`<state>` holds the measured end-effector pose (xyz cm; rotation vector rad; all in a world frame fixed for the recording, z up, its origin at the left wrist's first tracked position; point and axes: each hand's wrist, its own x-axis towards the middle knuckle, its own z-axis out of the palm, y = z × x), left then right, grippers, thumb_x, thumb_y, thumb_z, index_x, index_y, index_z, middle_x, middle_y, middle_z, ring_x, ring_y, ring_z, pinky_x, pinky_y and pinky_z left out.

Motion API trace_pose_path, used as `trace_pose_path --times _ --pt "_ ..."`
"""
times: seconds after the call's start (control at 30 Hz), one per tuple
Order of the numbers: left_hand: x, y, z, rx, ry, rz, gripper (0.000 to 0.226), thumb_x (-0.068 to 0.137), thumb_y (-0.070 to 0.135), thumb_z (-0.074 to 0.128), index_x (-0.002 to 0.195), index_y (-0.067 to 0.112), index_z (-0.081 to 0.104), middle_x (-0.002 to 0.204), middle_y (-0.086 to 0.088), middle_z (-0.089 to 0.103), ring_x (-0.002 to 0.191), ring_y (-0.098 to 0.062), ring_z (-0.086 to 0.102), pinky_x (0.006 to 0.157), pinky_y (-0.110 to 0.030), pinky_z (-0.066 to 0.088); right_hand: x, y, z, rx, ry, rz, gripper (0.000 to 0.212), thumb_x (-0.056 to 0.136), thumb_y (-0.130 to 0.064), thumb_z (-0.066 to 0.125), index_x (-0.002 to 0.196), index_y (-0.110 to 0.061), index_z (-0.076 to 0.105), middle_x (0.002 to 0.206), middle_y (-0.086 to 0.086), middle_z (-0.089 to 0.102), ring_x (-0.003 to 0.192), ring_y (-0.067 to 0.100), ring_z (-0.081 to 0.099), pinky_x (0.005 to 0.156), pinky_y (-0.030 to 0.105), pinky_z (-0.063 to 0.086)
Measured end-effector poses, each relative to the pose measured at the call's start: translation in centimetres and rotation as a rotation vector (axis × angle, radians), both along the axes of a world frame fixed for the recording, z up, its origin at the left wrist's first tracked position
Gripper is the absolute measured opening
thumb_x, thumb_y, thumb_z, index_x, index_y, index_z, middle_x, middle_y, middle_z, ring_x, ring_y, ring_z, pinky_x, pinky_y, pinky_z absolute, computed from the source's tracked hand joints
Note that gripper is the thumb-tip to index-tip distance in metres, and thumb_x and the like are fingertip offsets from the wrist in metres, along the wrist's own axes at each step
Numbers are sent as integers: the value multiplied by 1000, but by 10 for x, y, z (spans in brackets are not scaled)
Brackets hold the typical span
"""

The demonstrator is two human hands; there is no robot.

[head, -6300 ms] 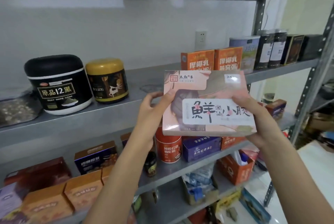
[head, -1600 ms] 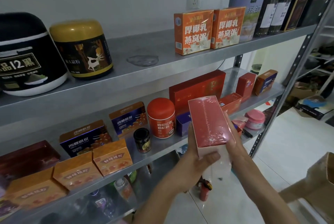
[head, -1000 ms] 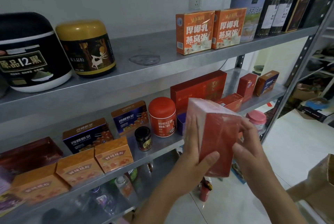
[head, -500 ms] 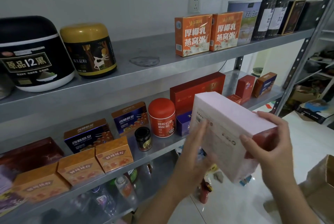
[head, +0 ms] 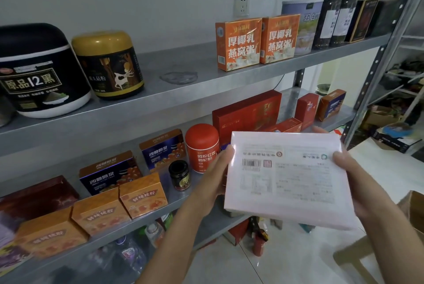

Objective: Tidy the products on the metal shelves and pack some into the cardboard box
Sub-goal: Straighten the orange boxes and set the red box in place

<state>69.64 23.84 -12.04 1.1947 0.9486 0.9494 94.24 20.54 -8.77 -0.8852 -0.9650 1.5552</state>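
Note:
I hold a flat pale pink box (head: 286, 178) in front of the middle metal shelf (head: 174, 201), its printed back with a barcode facing me. My left hand (head: 218, 173) grips its left edge, thumb on the face. My right hand (head: 358, 180) grips its right edge, thumb on top. A corner of the cardboard box (head: 413, 210) shows at the right edge, below and to the right of the pink box.
The upper shelf (head: 183, 79) carries a black jar (head: 39, 72), a gold-lidded jar (head: 110, 65), two orange cartons (head: 257, 42) and tins. Below stand a red jar (head: 202, 146), red boxes (head: 250, 111), blue and orange boxes. A shelf upright (head: 376, 65) stands at right.
Earlier I held the pink box face-on at the upper shelf. Over the last seconds I lowered it and turned it from its red side to its printed back, now held flat and level.

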Motion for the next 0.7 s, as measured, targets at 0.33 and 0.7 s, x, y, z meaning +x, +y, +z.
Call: trace_pose_path --times 0.33,0.7 --pt "12 3 24 -228 -30 23 67 72 70 45 121 27 61 105 -11 73 95 -29 71 79 -43 59 -6 16 -2 -404 131 -275 24 92 -44 51 90 -21 58 53 5 66 40 18 62 39 23 51" --pt "24 -1 25 -17 16 181 89 80 32 77 150 39 22 121 4 61 107 -20 65 80 -43 60 8 30 -17 -309 -92 -236 42 90 -29 58 130 -18 53 119 11 67 103 30 67 86 47 56"
